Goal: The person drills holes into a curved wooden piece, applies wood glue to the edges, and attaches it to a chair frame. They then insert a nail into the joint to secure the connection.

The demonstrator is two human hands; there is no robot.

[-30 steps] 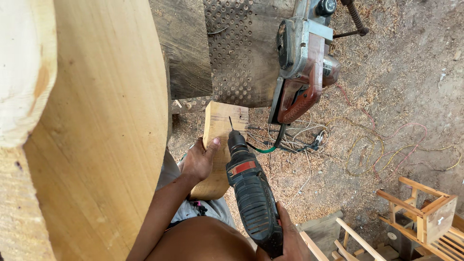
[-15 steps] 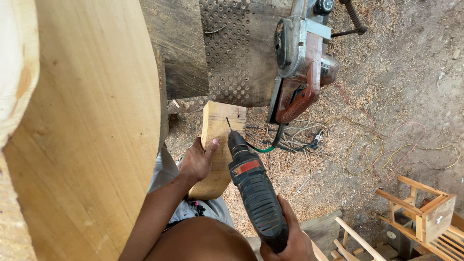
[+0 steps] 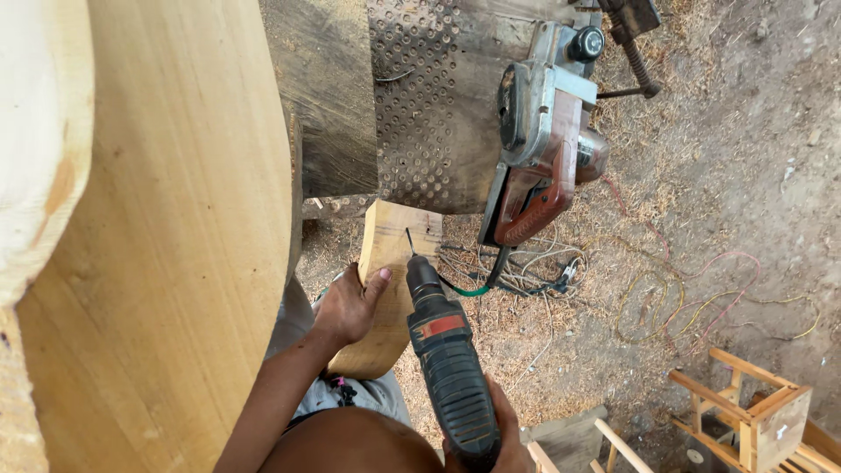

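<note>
My left hand [image 3: 348, 304] grips the left edge of a pale curved wooden piece [image 3: 388, 254] that rests on my lap. My right hand [image 3: 505, 435] holds the handle of a dark power drill [image 3: 448, 357] with a red label. The drill's thin bit [image 3: 409, 242] points at the upper right part of the wooden piece, close to or touching its face. Only the fingers of my right hand show, at the bottom edge.
A large pale wooden slab [image 3: 166, 228] fills the left. A perforated metal plate [image 3: 427, 105] on a workbench carries an electric planer [image 3: 543, 131]. Tangled cables [image 3: 666, 298] lie on the sawdust-covered ground. A small wooden frame [image 3: 758, 412] stands at bottom right.
The drill and both hands have stayed nearly in place. The view has shifted slightly, and the bit stays at the wooden piece.
</note>
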